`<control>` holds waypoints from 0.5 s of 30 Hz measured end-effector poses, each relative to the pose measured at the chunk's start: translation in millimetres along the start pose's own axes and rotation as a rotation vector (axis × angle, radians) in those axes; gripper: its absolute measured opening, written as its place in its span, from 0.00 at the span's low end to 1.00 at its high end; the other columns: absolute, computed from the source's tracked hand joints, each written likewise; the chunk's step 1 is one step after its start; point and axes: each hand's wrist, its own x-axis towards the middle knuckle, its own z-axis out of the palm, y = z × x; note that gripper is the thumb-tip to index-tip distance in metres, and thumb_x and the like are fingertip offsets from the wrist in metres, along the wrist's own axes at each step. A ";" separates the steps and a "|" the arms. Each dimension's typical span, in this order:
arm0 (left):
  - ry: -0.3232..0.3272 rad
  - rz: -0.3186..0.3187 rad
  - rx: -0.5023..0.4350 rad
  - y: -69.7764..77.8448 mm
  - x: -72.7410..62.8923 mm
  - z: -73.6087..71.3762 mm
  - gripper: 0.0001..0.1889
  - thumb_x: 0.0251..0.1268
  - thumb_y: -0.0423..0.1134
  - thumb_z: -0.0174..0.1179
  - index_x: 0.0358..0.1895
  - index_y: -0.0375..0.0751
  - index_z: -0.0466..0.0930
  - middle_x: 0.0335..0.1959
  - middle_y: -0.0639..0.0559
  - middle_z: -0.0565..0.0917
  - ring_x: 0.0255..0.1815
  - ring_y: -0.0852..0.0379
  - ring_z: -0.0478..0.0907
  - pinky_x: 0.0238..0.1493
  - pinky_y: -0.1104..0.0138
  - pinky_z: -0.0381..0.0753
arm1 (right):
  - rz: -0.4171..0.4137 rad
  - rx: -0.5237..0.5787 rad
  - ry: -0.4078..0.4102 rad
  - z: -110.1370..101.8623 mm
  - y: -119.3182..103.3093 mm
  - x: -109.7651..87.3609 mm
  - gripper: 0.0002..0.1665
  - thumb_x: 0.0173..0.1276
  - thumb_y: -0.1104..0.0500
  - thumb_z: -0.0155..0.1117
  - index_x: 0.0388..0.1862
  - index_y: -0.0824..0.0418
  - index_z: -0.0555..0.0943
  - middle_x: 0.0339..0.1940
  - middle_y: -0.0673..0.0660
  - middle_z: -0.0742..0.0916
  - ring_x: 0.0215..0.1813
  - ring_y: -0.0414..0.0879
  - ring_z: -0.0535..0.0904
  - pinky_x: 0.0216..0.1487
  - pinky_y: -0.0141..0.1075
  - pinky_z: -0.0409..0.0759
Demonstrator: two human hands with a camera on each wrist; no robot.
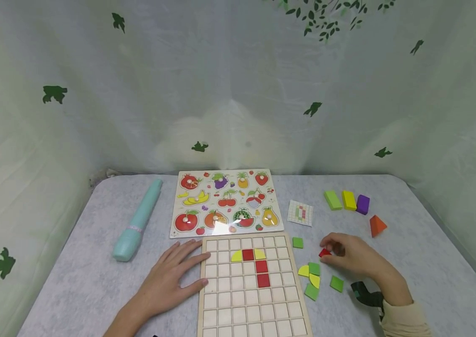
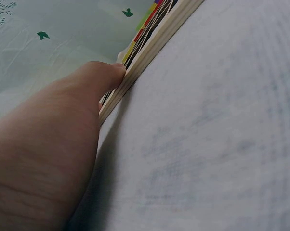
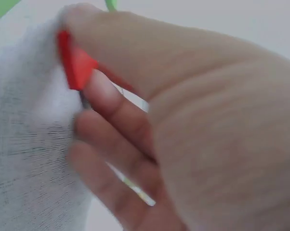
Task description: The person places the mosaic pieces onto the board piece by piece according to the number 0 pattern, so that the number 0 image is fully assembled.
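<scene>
My right hand (image 1: 349, 255) pinches a small red tile (image 1: 324, 252) between thumb and fingers, to the right of the wooden grid board (image 1: 244, 299). Close up in the right wrist view, the red tile (image 3: 77, 62) shows a flat face and a thick edge. My left hand (image 1: 175, 276) lies with spread fingers at the board's left edge, thumb and index fingertips on the rim. In the left wrist view the thumb (image 2: 109, 74) touches the board's side (image 2: 150, 53). Set in the grid are red square tiles (image 1: 262, 266) and two yellow quarter-round tiles (image 1: 236, 256).
Loose green squares (image 1: 336, 283) and yellow quarter-rounds (image 1: 303, 271) lie right of the board. A pattern card (image 1: 300, 213), a fruit puzzle (image 1: 225, 202), several blocks (image 1: 349, 200) and an orange triangular block (image 1: 377, 226) are farther back. A folded teal umbrella-like object (image 1: 138, 222) lies at left.
</scene>
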 end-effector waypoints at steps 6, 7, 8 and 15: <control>0.007 0.012 0.004 -0.7 -0.3 1.2 0.32 0.63 0.65 0.67 0.69 0.63 0.78 0.76 0.56 0.72 0.78 0.54 0.65 0.82 0.52 0.54 | 0.053 -0.020 0.003 -1.2 -1.2 -2.3 0.21 0.58 0.51 0.82 0.49 0.52 0.85 0.37 0.45 0.83 0.41 0.43 0.75 0.40 0.30 0.80; 0.008 0.012 0.004 -0.7 -0.3 1.0 0.32 0.63 0.65 0.67 0.69 0.63 0.78 0.76 0.56 0.72 0.78 0.54 0.65 0.81 0.52 0.54 | 0.042 -0.016 0.000 -1.7 -1.0 -2.6 0.20 0.59 0.53 0.81 0.49 0.53 0.85 0.37 0.45 0.83 0.41 0.42 0.76 0.39 0.30 0.80; 0.009 0.012 0.004 -0.8 -0.3 0.8 0.32 0.63 0.65 0.67 0.69 0.63 0.79 0.76 0.56 0.72 0.78 0.54 0.65 0.81 0.51 0.54 | 0.036 -0.012 -0.001 -2.0 -0.7 -2.7 0.19 0.60 0.54 0.81 0.49 0.52 0.85 0.36 0.44 0.83 0.41 0.42 0.76 0.39 0.29 0.80; 0.000 0.003 -0.003 0.3 -0.1 -0.3 0.32 0.62 0.65 0.67 0.69 0.63 0.79 0.76 0.56 0.72 0.79 0.54 0.65 0.82 0.51 0.54 | -0.097 0.013 0.025 -1.4 -1.3 -1.6 0.18 0.65 0.56 0.76 0.53 0.53 0.85 0.38 0.42 0.83 0.38 0.37 0.76 0.38 0.29 0.81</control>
